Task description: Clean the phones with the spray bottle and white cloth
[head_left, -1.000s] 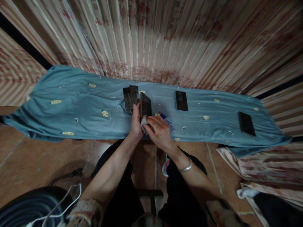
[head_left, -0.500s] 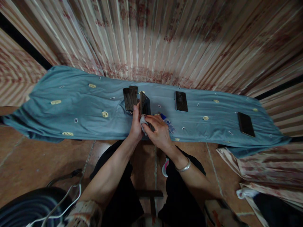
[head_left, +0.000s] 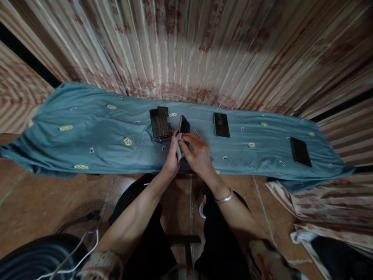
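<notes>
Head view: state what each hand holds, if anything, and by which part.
The left hand grips a dark phone by its lower end. The right hand presses a small pale cloth against it with the fingertips.

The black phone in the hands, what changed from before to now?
The black rectangular phone tipped more upright, so less of its screen shows. The right hand slid its small white cloth along it. The left hand kept holding. The other phones on the teal cloth stayed put.

phone stack (head_left: 160, 124) crowds left; bare cloth (head_left: 96, 132) beyond.
</notes>
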Tool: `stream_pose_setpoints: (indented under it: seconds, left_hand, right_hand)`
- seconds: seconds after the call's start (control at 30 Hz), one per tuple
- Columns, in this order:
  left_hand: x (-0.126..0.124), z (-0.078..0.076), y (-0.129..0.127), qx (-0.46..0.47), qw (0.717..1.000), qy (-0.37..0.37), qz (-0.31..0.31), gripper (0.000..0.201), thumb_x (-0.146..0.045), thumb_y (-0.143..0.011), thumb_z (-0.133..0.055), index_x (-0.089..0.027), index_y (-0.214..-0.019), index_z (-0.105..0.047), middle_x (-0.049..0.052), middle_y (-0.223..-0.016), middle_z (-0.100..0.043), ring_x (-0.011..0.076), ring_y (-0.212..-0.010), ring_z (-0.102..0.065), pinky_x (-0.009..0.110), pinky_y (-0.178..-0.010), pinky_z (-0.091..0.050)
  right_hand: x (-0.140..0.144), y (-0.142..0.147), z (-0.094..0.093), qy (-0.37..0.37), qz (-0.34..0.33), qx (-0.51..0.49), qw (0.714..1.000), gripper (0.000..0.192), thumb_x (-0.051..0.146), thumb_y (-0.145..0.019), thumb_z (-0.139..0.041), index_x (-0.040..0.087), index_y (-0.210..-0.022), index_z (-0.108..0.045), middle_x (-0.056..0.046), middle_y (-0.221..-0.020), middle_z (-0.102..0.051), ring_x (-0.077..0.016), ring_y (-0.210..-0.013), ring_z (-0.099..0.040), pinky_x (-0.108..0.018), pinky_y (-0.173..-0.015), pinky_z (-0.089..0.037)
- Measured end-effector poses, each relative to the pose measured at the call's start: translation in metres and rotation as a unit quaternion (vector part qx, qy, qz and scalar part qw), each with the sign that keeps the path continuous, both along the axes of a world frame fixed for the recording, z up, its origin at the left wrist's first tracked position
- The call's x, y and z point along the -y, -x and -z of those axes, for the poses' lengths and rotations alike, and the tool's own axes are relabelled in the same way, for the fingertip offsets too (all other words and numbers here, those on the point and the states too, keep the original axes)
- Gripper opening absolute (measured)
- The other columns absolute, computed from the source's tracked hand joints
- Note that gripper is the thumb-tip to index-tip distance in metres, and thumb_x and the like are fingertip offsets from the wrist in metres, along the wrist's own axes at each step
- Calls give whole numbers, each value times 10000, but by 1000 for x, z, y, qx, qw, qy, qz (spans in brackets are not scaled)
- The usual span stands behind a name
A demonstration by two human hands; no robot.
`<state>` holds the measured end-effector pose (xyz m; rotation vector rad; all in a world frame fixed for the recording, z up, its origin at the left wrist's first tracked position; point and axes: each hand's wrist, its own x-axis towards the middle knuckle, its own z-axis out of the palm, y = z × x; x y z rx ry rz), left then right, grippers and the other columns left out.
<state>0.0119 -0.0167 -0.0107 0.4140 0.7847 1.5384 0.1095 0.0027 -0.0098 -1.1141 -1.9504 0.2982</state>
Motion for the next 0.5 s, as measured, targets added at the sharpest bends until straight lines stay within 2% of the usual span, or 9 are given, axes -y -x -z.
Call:
stream_pose_setpoints:
  seconds: [0.27,0.5]
  left_hand:
    - [1,19,-6,-45,997,-63,21,275,-316,-962,-570,-221,-1177,-712,35,-1451,-631,178,-1461,-468,291,-1254,-276]
    - [4,14,-6,-44,997,-19,52,273,-343,-933,-633,-240,-1169,-725,36,-1421,-656,225,-1497,-421,364,-1239,-333]
  right_hand:
    - [-16,-11,-1,-43,36,6,998,225,339,-1020,-525,229,-1021,-721,-89,-1100,-765,-236,-1042,-689,-417,-993,-531]
    - [-33,-26,-1,-42,63,-7,997,264,373,-1026,-505,223,-1024,-723,-113,-1114,-759,-258,-1058,-674,-454,-1016,-514]
